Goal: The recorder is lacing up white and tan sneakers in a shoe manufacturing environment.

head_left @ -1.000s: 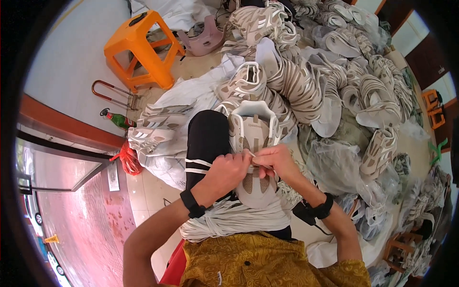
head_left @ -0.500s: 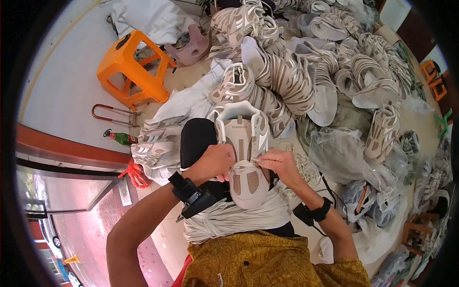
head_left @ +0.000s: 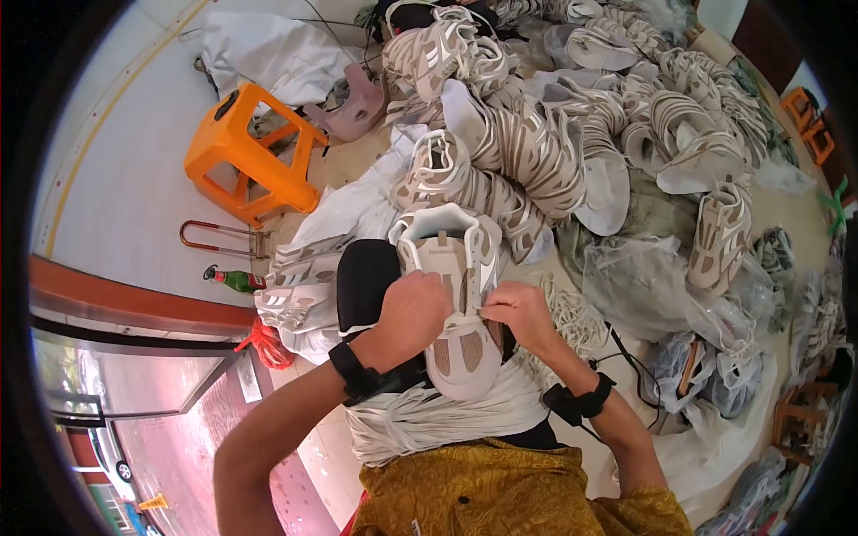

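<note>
A beige and white sneaker upper [head_left: 465,362] lies toe toward me above my lap. A white shoelace [head_left: 463,319] crosses the base of its tongue. My left hand [head_left: 414,314] is closed over the left eyelet edge, its fingertips mostly hidden behind the knuckles. At the right eyelet edge, my right hand [head_left: 523,314] pinches thumb and forefinger together at the lace's end of the crossing. A thick bundle of white laces [head_left: 442,418] rests across my lap, just below the toe. To the left of the upper sits a black padded piece [head_left: 366,281].
Long stacked rows of similar uppers [head_left: 536,165] fill the floor ahead. An orange stool [head_left: 246,152] and a green bottle [head_left: 237,280] stand to the left. Loose laces [head_left: 570,317], clear plastic bags [head_left: 626,277] and a black cable [head_left: 636,366] lie to the right.
My left hand has shifted up and right over the eyelet edge, its back now turned more upward. The right hand stays pinched at the right edge. The view has shifted slightly.
</note>
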Demonstrator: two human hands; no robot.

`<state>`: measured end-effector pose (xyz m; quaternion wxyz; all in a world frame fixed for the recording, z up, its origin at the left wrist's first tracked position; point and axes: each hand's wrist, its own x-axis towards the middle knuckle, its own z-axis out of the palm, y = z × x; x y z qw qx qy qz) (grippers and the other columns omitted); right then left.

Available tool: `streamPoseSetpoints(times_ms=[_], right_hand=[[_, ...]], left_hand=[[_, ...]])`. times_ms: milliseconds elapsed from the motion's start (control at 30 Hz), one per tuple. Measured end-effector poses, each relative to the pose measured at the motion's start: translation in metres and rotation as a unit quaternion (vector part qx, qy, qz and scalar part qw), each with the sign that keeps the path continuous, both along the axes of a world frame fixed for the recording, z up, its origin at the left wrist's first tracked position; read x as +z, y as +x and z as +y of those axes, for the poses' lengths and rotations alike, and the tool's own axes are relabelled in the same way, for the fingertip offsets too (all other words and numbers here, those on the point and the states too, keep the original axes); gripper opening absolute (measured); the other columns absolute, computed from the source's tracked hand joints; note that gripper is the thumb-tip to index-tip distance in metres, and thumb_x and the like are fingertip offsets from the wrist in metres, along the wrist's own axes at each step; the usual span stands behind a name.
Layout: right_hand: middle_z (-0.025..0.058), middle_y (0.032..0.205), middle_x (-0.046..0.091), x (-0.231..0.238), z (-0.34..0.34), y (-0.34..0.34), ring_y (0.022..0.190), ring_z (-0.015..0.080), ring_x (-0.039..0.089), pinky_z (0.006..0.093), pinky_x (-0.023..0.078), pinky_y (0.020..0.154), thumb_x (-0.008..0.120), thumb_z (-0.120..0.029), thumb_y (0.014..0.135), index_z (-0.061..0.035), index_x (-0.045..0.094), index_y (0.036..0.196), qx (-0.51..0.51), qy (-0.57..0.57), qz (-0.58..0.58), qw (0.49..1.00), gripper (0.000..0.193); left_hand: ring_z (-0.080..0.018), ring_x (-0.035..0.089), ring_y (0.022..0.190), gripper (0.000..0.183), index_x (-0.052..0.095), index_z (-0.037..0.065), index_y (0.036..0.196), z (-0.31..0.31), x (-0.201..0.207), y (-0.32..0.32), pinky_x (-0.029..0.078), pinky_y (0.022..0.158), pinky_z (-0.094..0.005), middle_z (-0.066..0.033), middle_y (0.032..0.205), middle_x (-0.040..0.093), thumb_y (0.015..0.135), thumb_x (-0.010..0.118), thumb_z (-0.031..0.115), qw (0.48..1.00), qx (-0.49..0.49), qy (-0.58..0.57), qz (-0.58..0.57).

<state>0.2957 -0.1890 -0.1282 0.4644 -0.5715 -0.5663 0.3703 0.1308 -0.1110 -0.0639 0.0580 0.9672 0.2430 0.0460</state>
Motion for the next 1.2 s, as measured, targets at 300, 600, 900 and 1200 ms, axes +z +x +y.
streamPoseSetpoints(times_ms=[300, 600, 900, 1200], right_hand=[[0.007, 0.062, 0.053, 0.01, 0.012, -0.003, 0.059, 0.0233, 0.054, 0.0327, 0.042, 0.051, 0.059, -0.01, 0.062, -0.0033, 0.055, 0.062, 0.072, 0.152, -0.274, 0.947, 0.008], [0.0043, 0.069, 0.056, -0.005, 0.005, 0.009, 0.061, 0.0223, 0.055, 0.0333, 0.044, 0.051, 0.059, -0.018, 0.062, -0.0078, 0.058, 0.067, 0.097, 0.237, -0.303, 0.918, 0.011], [0.0073, 0.069, 0.057, 0.012, 0.009, 0.005, 0.068, 0.0243, 0.057, 0.0327, 0.045, 0.058, 0.064, -0.013, 0.062, -0.0052, 0.058, 0.08, 0.01, 0.063, -0.225, 0.972, 0.02], [0.0101, 0.069, 0.057, 0.031, 0.02, 0.016, 0.07, 0.0275, 0.056, 0.0362, 0.044, 0.061, 0.061, -0.013, 0.063, -0.0046, 0.05, 0.073, 0.106, 0.059, -0.315, 0.941, 0.017]], left_hand=[[-0.0339, 0.057, 0.068, 0.014, 0.058, 0.003, 0.073, -0.002, -0.01, 0.013, 0.045, 0.061, -0.0425, -0.017, 0.067, 0.057, 0.074, 0.048, 0.013, 0.961, 0.182, -0.206, -0.027], [-0.0324, 0.057, 0.071, 0.015, 0.062, 0.008, 0.074, 0.007, -0.012, 0.024, 0.045, 0.063, -0.0421, -0.0149, 0.073, 0.059, 0.071, 0.048, 0.013, 0.962, 0.123, -0.238, 0.041], [-0.0341, 0.057, 0.064, 0.011, 0.058, 0.004, 0.074, 0.006, -0.017, 0.03, 0.045, 0.058, -0.0422, -0.0163, 0.066, 0.057, 0.07, 0.051, 0.012, 0.977, 0.056, -0.187, 0.082], [-0.0336, 0.058, 0.062, 0.012, 0.06, 0.002, 0.069, 0.005, -0.023, 0.032, 0.045, 0.056, -0.0427, -0.0174, 0.062, 0.057, 0.068, 0.055, 0.012, 0.986, 0.027, -0.152, 0.064]])
